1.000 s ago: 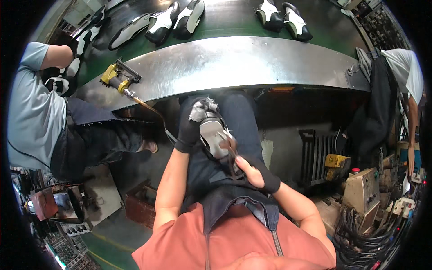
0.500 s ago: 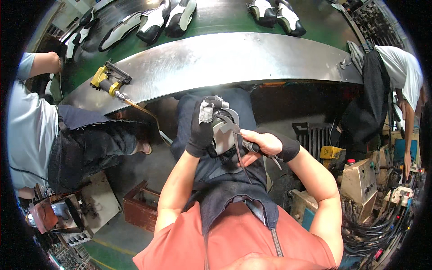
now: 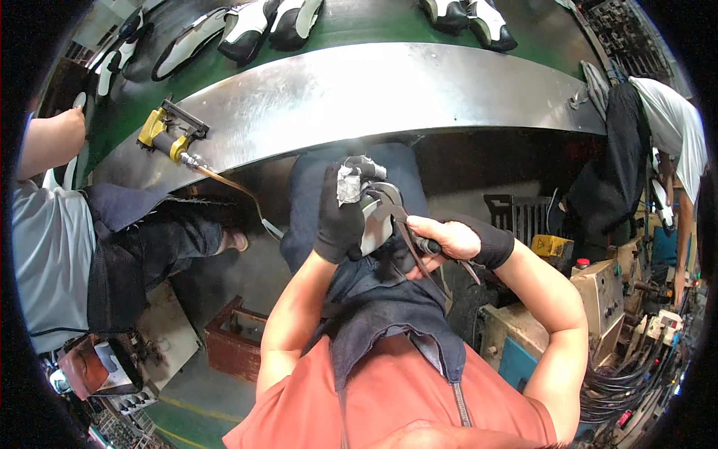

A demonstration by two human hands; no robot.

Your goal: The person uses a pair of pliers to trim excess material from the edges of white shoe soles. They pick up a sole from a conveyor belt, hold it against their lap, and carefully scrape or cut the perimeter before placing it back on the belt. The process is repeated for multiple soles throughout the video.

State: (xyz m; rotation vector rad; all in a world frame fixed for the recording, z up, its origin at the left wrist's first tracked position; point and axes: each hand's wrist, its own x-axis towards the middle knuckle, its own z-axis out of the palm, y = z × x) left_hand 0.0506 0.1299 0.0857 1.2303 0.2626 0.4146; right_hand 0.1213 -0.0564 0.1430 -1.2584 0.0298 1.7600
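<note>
A shoe (image 3: 376, 231) with a pale underside and dark edges lies in my lap. My left hand (image 3: 340, 217), in a black glove with silver tape round the fingers, is closed round its left side. My right hand (image 3: 452, 241), with a black wrist cover, is at the shoe's right side. Its fingers are closed round a hand tool (image 3: 428, 245) with a dark handle; the tool's working end I cannot make out. Between thumb and finger runs a curved grey strip (image 3: 390, 199) that lies along the shoe's edge, with a thin tail hanging below the hand.
A metal ledge (image 3: 359, 90) borders a green surface with several black-and-white shoes (image 3: 247, 31). On the ledge lies a yellow-and-black air tool (image 3: 168, 135) with a hose. Co-workers are at left and right. A brown wooden box (image 3: 235, 340) stands on the floor; machinery with cables (image 3: 621, 385) is at right.
My right hand has moved a little to the right and outward with the tool and strip. My left hand stays on the shoe. The left co-worker's arm has shifted, and the view has tilted slightly.
</note>
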